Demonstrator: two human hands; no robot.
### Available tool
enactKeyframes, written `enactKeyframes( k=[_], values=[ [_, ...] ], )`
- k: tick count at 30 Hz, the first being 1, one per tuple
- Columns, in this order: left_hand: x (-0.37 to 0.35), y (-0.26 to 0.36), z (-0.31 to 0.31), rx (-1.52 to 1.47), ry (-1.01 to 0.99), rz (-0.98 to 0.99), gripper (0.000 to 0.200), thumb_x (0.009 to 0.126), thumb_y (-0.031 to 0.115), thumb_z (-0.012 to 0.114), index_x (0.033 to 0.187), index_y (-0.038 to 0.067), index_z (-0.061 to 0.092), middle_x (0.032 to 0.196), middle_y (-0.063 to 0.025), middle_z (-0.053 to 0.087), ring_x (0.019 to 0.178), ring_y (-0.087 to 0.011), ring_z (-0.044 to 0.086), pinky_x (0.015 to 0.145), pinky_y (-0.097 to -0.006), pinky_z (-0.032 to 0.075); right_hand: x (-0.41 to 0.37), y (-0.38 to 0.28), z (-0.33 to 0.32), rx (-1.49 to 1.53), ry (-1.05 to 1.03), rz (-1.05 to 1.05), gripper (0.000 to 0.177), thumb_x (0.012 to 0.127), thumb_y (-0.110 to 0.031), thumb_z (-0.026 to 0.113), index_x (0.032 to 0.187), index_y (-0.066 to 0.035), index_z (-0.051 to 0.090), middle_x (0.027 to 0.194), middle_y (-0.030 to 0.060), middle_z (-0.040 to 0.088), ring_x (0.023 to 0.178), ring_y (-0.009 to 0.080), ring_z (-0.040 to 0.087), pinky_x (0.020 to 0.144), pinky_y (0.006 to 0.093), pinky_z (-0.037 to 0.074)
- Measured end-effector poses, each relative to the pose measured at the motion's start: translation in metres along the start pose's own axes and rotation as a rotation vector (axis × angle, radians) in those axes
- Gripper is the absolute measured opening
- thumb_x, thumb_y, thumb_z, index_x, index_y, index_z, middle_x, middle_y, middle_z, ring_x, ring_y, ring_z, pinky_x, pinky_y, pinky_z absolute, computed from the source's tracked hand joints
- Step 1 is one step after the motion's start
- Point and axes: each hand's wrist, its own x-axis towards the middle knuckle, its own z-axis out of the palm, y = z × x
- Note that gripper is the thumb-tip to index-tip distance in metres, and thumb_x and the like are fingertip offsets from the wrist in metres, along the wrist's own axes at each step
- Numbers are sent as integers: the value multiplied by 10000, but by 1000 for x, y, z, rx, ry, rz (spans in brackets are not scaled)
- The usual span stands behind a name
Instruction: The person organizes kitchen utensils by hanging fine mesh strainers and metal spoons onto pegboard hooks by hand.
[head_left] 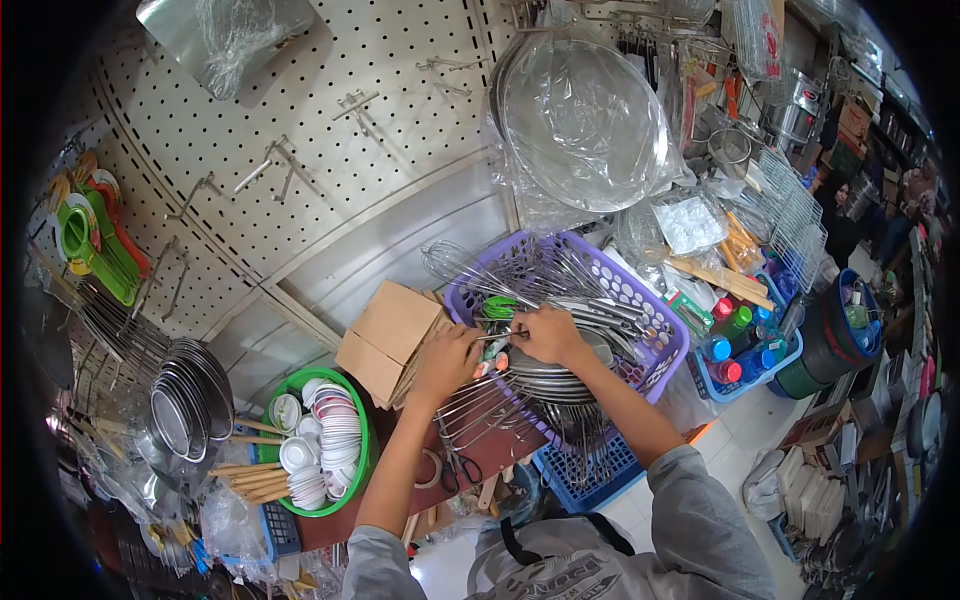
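Note:
My left hand [450, 362] is closed, its fingertips pinched at one end of a short thin strip [496, 337]. At the strip's other end, the fingers of my right hand [546, 334] are pinched too. What the strip belongs to cannot be made out. Just below lie several thin metal rods [480, 405] and small orange-and-white pieces [490, 366]. A purple basket [664, 372] sits under and beyond my right hand, holding metal utensils, a bright green item [499, 307] and a stack of round metal plates or lids [556, 384]. A wire whisk [452, 262] sticks out over its rim.
Left of my hands are a cardboard box [392, 330] and a green basket [362, 455] of white ladles or spoons. Scissors [461, 470] and a tape roll [428, 468] lie near the table edge. A blue basket [765, 380] of bottles stands right. Pegboard [300, 90] rises behind.

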Motion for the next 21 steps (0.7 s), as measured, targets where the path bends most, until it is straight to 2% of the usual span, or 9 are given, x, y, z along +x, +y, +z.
enactKeyframes(
  k=[2, 5, 11, 14, 17, 21],
  values=[
    [2, -1, -6, 7, 13, 6, 247, 923, 161, 654, 1133, 78, 755, 992, -123, 686, 996, -341, 644, 869, -474, 520, -4, -1, 0, 4, 91, -36, 249, 872, -407, 750, 939, -167, 762, 919, 34, 775, 959, 295, 687, 791, 447, 566],
    [3, 2, -22, -5, 36, 30, 227, 908, 101, 664, 1112, 79, 761, 983, -123, 680, 993, -341, 642, 877, -468, 522, -7, -9, -15, 107, 108, -54, 241, 865, -387, 756, 905, -149, 757, 892, 57, 764, 1007, 302, 668, 770, 470, 569],
    [-4, 6, -25, 15, 114, 95, 280, 863, 62, 693, 1133, 94, 758, 977, -100, 677, 986, -321, 641, 863, -449, 521, -12, -12, -23, 155, 207, -108, 207, 834, -357, 799, 886, -158, 774, 854, 33, 749, 933, 267, 645, 710, 433, 561],
    [-6, 12, -31, 48, 146, 108, 276, 874, 84, 703, 1142, 108, 766, 972, -85, 684, 933, -311, 618, 839, -443, 511, -15, -8, -23, 172, 263, -136, 194, 825, -336, 815, 894, -158, 778, 816, 11, 729, 912, 242, 652, 785, 400, 549],
    [-9, 14, -35, 68, 194, 129, 280, 885, 91, 701, 1154, 120, 771, 977, -68, 695, 898, -303, 601, 818, -436, 507, -19, -12, -31, 96, 245, -119, 193, 841, -333, 800, 958, -181, 787, 905, 11, 738, 1009, 244, 641, 863, 426, 526],
    [-14, 13, -45, 63, 259, 79, 304, 884, 79, 695, 1171, 136, 774, 989, -57, 707, 885, -296, 593, 805, -426, 512, -33, -4, -32, -26, 328, -47, 249, 868, -312, 763, 1087, -194, 768, 1096, 27, 720, 1112, 278, 599, 935, 512, 456]
  ],
)
